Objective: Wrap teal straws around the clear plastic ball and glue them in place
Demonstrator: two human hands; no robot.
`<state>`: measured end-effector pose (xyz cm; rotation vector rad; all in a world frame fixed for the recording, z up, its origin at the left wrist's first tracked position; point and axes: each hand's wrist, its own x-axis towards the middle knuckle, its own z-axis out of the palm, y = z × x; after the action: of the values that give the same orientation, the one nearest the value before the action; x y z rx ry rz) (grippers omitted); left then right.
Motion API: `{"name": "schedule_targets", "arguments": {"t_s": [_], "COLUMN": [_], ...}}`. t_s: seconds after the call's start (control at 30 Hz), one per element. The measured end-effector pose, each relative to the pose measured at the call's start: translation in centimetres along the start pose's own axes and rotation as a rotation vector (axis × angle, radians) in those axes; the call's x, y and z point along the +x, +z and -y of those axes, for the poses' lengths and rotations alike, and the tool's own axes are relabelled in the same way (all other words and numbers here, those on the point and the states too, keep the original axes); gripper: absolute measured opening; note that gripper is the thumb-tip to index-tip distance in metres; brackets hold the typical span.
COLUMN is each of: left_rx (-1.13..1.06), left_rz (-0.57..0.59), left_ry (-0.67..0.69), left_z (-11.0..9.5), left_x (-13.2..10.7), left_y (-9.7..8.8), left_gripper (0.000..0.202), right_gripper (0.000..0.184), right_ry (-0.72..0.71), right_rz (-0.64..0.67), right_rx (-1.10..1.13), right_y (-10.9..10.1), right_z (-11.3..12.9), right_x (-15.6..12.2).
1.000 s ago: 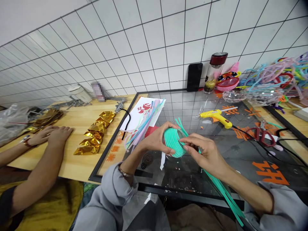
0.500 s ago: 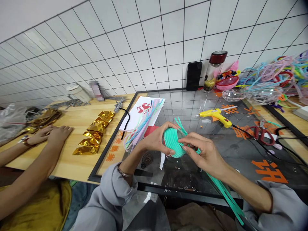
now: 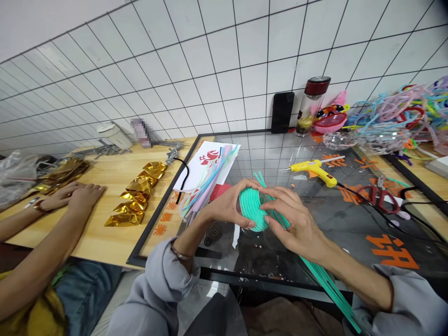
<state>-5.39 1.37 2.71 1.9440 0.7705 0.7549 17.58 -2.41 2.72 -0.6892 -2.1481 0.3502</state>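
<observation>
A small rounded form wrapped in rows of turquoise pipe cleaner (image 3: 251, 208) is held above the dark tabletop. My left hand (image 3: 229, 204) curls round its left side, thumb below and fingers over the top. At its right side, the fingertips of my right hand (image 3: 292, 219) press on the wrapped surface. Clear material shows at the form's edge; most of its right side is hidden by my fingers. Loose turquoise pipe cleaners (image 3: 327, 284) run beneath my right hand and forearm toward the table's front edge, their other ends poking out beyond my fingers.
A yellow glue gun (image 3: 313, 170) and red-handled scissors (image 3: 380, 196) lie to the right. Pastel pipe cleaners (image 3: 210, 179) rest on white paper (image 3: 187, 175). A phone (image 3: 283, 112) and glass bottle (image 3: 311, 105) stand by the wall. Another person's hands (image 3: 82, 196) rest at left near gold foil (image 3: 138, 193).
My right hand's fingers have spread up over the wrapped form, where they were pinching at its right side before. My left hand keeps its hold. The other person's clothed body has shifted.
</observation>
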Motion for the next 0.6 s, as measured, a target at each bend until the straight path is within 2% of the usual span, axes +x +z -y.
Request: {"name": "schedule_targets", "arguments": {"t_s": [0.4,0.6], "left_rx": [-0.001,0.018], "left_rz": [0.013,0.008], "left_ry": [-0.037,-0.043], "left_z": [0.02,-0.18], "left_x": [-0.02,-0.07], "left_y": [0.04,-0.02], "left_gripper": [0.080,0.080], "right_gripper": [0.015,0.023], "right_ry": [0.067,0.070], "right_rz": [0.051,0.027], "right_rx": [0.042,0.044], "right_y": [-0.06,0.02], "right_z": [-0.24,-0.44], "right_x": [0.15,0.03]}}
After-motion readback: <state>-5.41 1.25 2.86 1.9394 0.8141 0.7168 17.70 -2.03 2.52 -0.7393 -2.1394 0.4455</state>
